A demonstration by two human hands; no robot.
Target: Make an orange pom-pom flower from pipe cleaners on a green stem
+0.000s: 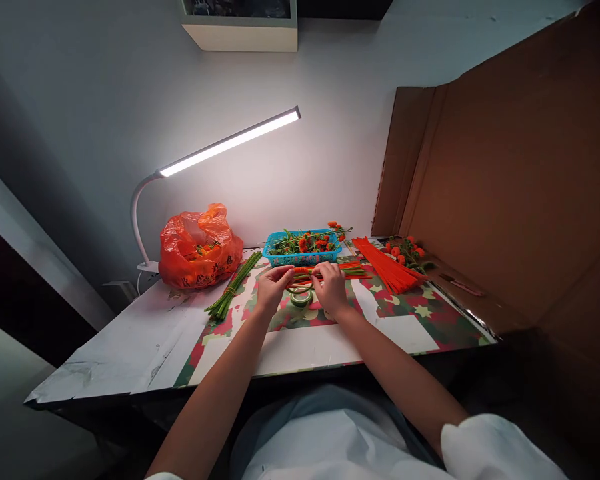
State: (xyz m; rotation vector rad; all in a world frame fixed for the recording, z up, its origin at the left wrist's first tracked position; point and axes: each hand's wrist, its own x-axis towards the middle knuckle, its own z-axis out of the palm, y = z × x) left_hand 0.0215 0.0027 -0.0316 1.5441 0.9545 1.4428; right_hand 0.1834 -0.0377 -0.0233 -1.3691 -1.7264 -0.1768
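My left hand [274, 288] is closed, thumb and fingers pinched together over the middle of the table. Facing it, my right hand [329, 287] pinches in the same way. A thin green stem [299, 291] bows downward between the fingertips of both hands. Just behind it show orange and green strands [356, 271], partly covered by my right hand; whether any of them is also held I cannot tell. Below my fingers lies a roll of green tape [301, 299].
A blue basket [267, 252] of orange flowers stands behind. Left are a tied green stem bundle [233, 288] and an orange plastic bag [200, 250] under a lit lamp [230, 143]. Right lie orange strips [387, 265], more orange flowers [405, 251] and a cardboard wall [510, 167].
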